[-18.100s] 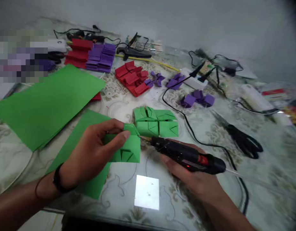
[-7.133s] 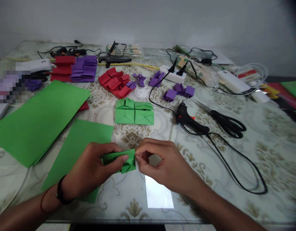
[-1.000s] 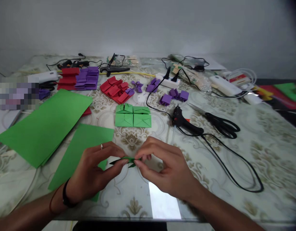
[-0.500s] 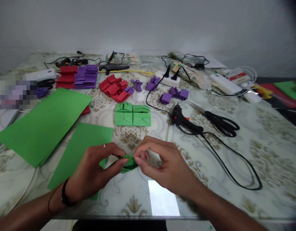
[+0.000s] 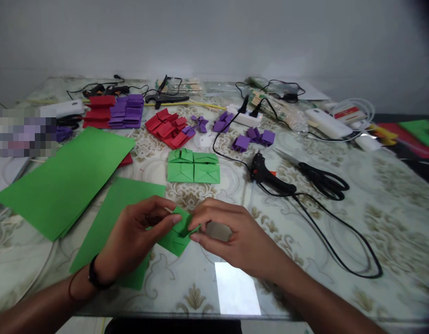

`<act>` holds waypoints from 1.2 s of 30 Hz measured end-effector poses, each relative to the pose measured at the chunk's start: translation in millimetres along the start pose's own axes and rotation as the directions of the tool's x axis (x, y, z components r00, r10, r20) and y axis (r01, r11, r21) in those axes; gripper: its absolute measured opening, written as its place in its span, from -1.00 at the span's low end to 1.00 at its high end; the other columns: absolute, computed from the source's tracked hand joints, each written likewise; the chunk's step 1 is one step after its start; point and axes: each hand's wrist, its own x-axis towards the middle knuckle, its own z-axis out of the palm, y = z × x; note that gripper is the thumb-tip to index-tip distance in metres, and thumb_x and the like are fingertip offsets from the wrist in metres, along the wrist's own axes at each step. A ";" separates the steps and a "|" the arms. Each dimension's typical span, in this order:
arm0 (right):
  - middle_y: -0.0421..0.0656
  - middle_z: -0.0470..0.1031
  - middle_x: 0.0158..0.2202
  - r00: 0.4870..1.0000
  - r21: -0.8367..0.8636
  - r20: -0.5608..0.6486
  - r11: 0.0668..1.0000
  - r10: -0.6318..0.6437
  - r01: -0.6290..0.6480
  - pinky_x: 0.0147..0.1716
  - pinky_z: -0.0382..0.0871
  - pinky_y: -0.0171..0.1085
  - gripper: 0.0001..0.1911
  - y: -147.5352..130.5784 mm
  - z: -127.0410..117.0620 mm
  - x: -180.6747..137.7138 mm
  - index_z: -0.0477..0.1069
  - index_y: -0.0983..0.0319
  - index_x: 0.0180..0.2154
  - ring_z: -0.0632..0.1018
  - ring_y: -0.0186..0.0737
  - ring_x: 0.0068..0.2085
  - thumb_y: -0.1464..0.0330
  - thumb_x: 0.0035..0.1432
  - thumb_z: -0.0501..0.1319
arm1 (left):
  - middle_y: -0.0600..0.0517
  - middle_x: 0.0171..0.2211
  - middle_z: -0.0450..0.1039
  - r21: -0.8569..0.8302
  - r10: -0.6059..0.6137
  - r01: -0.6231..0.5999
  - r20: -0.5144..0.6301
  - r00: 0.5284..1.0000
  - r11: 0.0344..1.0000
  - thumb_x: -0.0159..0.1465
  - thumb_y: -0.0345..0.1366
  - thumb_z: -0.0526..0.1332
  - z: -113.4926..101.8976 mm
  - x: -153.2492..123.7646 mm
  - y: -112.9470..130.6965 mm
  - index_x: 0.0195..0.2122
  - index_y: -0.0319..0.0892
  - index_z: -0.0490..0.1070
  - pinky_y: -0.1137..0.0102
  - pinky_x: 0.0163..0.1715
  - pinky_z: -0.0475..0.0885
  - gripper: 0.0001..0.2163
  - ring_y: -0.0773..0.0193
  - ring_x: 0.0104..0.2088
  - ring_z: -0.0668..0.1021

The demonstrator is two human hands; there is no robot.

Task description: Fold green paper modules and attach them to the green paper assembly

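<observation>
Near the table's front, a small folded piece of green paper (image 5: 181, 225) is pinched between both hands. My left hand (image 5: 138, 232) grips its left side with thumb and fingers. On the right edge, my right hand (image 5: 224, 232) pinches a raised flap; its fingers hide part of the piece. Just beyond my hands lie several folded green paper pieces (image 5: 193, 172) side by side in a block. Under and beside my left forearm is a flat green sheet (image 5: 106, 222), with a larger stack of green paper (image 5: 70, 183) further left.
To the right lie a black glue gun (image 5: 270, 175) with a looping cord and black-handled scissors (image 5: 319, 176). Folded red pieces (image 5: 167, 127) and purple pieces (image 5: 240, 143) sit farther back. Behind them is a white power strip (image 5: 245, 117) with plugs. The table's edge (image 5: 165, 315) runs close in front.
The green piece has been turned and opened out, showing a flat lower corner and raised flaps. My right hand's fingers have closed over its right edge. The view has shifted slightly.
</observation>
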 end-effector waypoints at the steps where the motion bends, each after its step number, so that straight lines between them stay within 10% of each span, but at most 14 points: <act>1: -0.21 0.59 -0.26 1.000 0.003 0.007 1.000 0.008 -0.008 -0.23 0.53 -0.27 -0.89 0.1 0.1 0.2 0.61 0.16 -0.21 0.61 -0.28 -0.29 0.49 0.32 0.40 | 0.11 -0.46 0.65 -0.002 -0.005 0.005 0.003 1.000 1.000 0.32 -0.23 0.41 -0.1 0.2 0.4 -0.21 -0.11 0.60 0.47 -0.47 0.52 -0.89 0.27 -0.46 0.65; 14: -0.17 0.66 -0.21 0.999 0.043 -0.025 0.999 0.033 -0.032 -0.21 0.60 -0.24 -0.95 1.2 -4.3 0.4 0.63 0.15 -0.21 0.69 -0.22 -0.22 0.38 0.32 0.47 | 0.16 -0.63 0.16 0.150 -0.016 0.002 0.094 0.995 0.989 0.42 -0.13 0.25 -8.4 -0.5 11.2 -0.58 -0.13 0.35 0.44 -0.55 0.17 -0.59 0.35 -0.56 0.22; 36: -0.16 0.63 -0.22 0.997 -0.020 -0.034 0.997 0.076 -0.077 -0.20 0.54 -0.24 -0.86 -3.0 -1.3 2.2 0.54 0.17 -0.31 0.65 -0.20 -0.20 0.38 0.36 0.39 | 0.19 -0.61 -0.02 0.342 0.010 -0.040 0.088 0.996 0.939 0.34 -0.14 0.28 -4.6 1.0 -0.1 -0.60 -0.12 0.11 0.43 -0.56 0.01 -0.55 0.37 -0.55 0.11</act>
